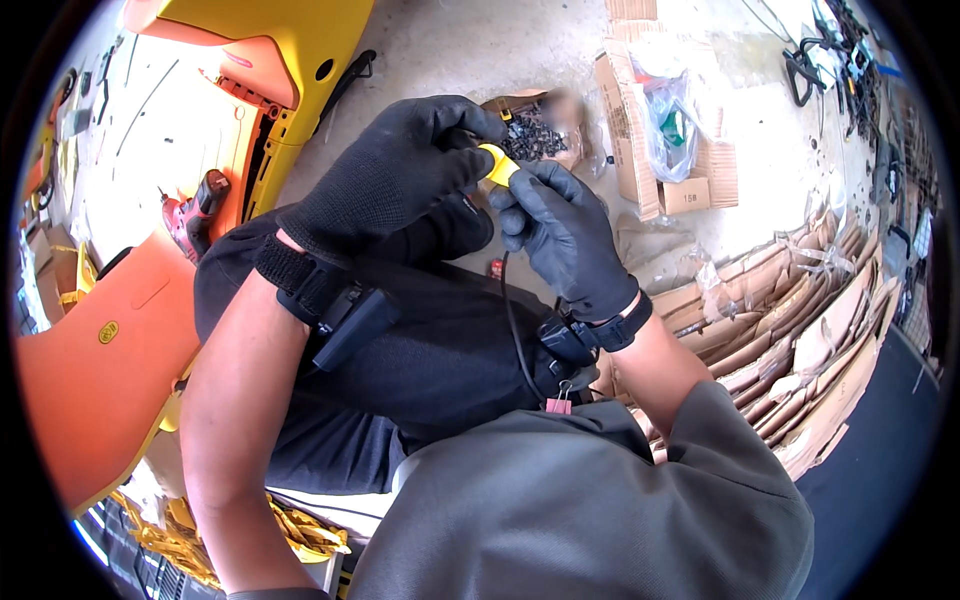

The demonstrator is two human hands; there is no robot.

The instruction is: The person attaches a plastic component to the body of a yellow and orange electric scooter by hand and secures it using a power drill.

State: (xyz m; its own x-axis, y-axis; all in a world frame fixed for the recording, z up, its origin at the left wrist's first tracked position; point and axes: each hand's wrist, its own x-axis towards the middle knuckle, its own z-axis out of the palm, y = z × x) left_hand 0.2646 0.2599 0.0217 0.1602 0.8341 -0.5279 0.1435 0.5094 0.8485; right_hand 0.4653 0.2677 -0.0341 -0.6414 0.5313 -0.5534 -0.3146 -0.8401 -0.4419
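Note:
A small curved yellow piece (499, 166), apparently plastic, is held up between my two hands above my knees. My left hand (405, 165), in a black knit glove, pinches its left edge with thumb and fingers. From the right, my right hand (562, 225), also black-gloved, grips its lower side between thumb and fingertips. Past the piece, an opened bag (568, 130) of small dark parts, perhaps screws, rests on the floor. The fingertips partly hide the piece, so its exact kind cannot be made out.
At my left stands a large orange and yellow panel assembly (120, 350), with a red and black power tool (197, 213) on it. An open cardboard box (635, 140) with plastic bags sits ahead right. Flattened cardboard (790, 330) is stacked at right; yellow parts (305, 530) lie lower left.

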